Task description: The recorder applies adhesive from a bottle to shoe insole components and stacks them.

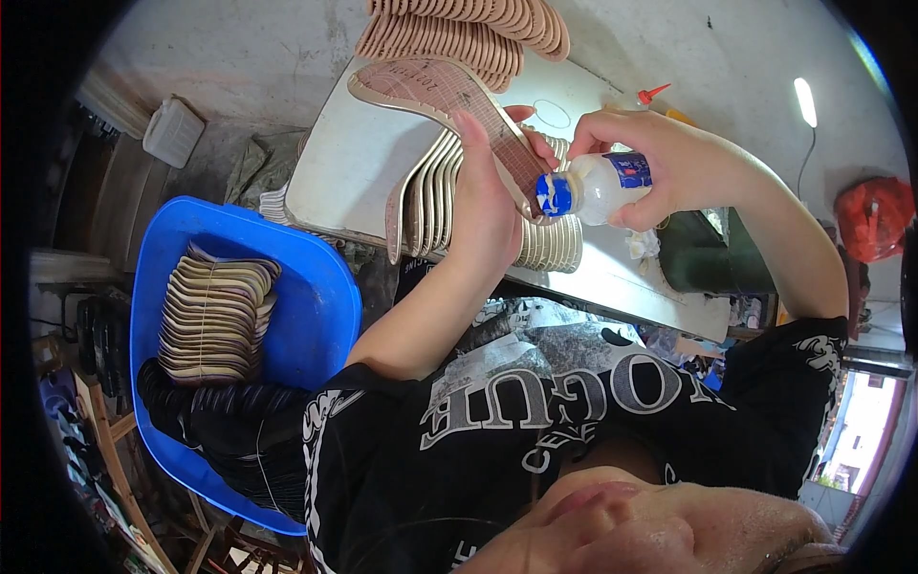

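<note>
My left hand (486, 212) grips a shoe insole (421, 84) with a brownish, grid-marked face and a pale rim. It is tilted up above the white table (330, 177), the thumb along its edge. My right hand (660, 158) is closed round a small plastic bottle (599, 196) tipped on its side. The bottle's blue cap end (555, 194) is at the insole's lower end; whether they touch, I cannot tell. Under my hands a row of insoles (430, 206) stands on edge, partly hidden by my left hand and the held insole.
More pinkish insoles (459, 43) are lined up at the table's far side. A red-tipped bottle (654, 94) and a dark green container (703, 258) are at the right. On the left, a blue tub (350, 297) holds tied insoles (210, 316) and a black bundle (239, 435).
</note>
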Motion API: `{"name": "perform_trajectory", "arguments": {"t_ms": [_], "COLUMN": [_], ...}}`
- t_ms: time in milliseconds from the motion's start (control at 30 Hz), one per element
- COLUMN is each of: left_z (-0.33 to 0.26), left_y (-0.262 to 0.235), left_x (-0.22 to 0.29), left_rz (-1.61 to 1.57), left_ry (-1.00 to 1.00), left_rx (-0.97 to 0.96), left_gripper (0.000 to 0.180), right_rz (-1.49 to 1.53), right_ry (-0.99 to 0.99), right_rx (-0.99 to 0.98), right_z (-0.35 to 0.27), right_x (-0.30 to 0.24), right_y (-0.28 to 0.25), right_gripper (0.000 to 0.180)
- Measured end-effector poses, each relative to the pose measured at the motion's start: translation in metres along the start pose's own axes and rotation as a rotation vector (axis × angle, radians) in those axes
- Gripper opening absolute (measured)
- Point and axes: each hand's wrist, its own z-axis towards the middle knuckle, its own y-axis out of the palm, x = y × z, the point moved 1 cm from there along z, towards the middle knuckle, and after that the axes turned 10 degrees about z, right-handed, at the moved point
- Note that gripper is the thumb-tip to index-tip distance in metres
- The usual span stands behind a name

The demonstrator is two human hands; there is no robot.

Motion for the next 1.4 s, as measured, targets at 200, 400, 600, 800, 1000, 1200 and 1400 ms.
{"name": "perform_trajectory", "arguments": {"t_ms": [200,400,600,800,1000,1200,1400], "left_z": [0.002,0.002,0.002,0.003,0.003,0.002,0.002], "left_y": [0.000,-0.001,0.000,0.002,0.002,0.002,0.003], "left_x": [-0.002,-0.003,-0.004,-0.008,-0.009,-0.010,-0.012], "left_rz": [-0.020,-0.033,-0.035,-0.057,-0.064,-0.056,-0.052], "left_ry": [0.010,0.009,-0.003,-0.022,-0.036,-0.026,-0.021], "left_rx": [-0.018,-0.023,-0.021,-0.024,-0.013,-0.026,-0.026], "left_gripper": [0.071,0.071,0.072,0.072,0.072,0.071,0.070], "right_rz": [-0.074,-0.113,-0.158,-0.134,-0.139,-0.230,-0.276], "right_ry": [-0.005,0.011,-0.004,0.011,0.159,0.038,0.014], "right_rx": [0.020,-0.022,-0.035,-0.043,-0.107,-0.054,-0.041], "right_z": [0.000,0.004,0.004,0.002,0.004,0.001,-0.001], "right_x": [-0.006,-0.011,-0.015,-0.018,-0.024,-0.022,-0.022], "right_y": [-0.003,-0.006,-0.007,-0.008,-0.010,-0.008,-0.008], "right_gripper": [0.046,0.047,0.048,0.048,0.051,0.052,0.053]}}
